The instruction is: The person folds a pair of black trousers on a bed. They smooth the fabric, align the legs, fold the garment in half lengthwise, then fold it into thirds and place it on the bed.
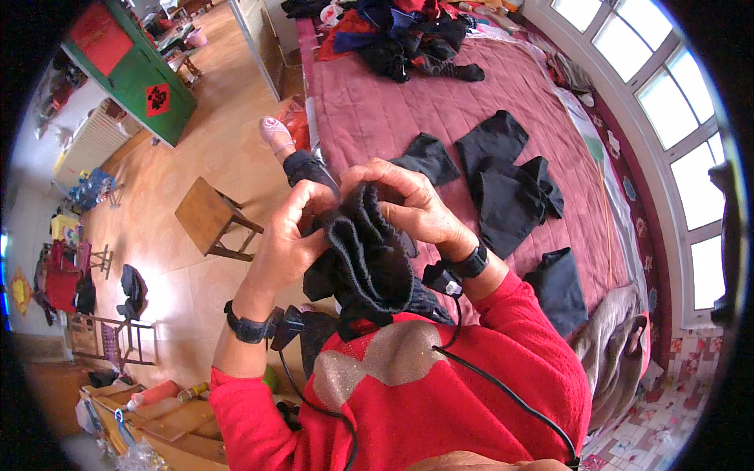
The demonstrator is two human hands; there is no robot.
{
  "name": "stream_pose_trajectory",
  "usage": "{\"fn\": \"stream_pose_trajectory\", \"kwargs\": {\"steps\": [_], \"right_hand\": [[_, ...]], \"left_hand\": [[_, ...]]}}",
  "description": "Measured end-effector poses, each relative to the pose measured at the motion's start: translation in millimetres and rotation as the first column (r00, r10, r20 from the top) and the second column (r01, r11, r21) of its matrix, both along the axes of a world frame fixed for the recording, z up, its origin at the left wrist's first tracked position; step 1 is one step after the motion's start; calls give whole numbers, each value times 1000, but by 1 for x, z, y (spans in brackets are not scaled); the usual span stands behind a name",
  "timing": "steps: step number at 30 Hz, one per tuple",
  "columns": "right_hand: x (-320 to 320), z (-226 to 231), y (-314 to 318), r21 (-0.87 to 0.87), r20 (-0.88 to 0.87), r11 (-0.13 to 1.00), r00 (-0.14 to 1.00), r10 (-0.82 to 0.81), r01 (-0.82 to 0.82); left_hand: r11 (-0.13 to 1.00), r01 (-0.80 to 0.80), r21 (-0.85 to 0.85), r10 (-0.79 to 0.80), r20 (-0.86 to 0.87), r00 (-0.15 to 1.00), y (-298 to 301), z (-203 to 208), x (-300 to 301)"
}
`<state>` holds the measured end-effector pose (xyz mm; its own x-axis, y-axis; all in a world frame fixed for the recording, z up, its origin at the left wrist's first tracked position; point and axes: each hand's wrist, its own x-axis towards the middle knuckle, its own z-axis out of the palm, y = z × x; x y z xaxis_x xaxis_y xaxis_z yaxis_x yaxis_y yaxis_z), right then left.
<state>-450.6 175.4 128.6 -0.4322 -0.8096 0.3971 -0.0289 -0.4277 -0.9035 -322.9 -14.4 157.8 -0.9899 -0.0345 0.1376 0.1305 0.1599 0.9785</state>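
Close to my chest I hold a bunched black garment with a thick, ribbed-looking band along its opening. My left hand grips the band's left side, fingers curled over the edge. On the other side, my right hand pinches the same band with bent fingers and thumb. The garment's lower part hangs toward my lap, partly hidden behind the band. Just beyond my right hand, a small folded black cloth piece lies on the pink quilted bed cover. Folded black trousers spread out to its right.
Another folded black garment lies right of my arm, near a crumpled grey-brown cloth. A dark clothes pile covers the bed's far end. A wooden stool stands on the floor at left. Black cables cross my red sweater.
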Motion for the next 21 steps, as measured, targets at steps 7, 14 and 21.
{"fn": "stream_pose_trajectory", "kwargs": {"steps": [7, 14, 21], "right_hand": [[-13, 22, -7, 97, -353, 988, 924, 145, -118], [-10, 34, -21, 134, -615, 983, 767, 184, -128], [-14, 39, -32, 161, -610, 976, 762, 216, -148]], "left_hand": [[969, 87, 232, -102, 51, 994, -14, -19, -15], [946, 164, 280, -215, 163, 963, -28, -27, -29], [968, 165, 190, -189, 120, 975, -28, -30, -40]]}}
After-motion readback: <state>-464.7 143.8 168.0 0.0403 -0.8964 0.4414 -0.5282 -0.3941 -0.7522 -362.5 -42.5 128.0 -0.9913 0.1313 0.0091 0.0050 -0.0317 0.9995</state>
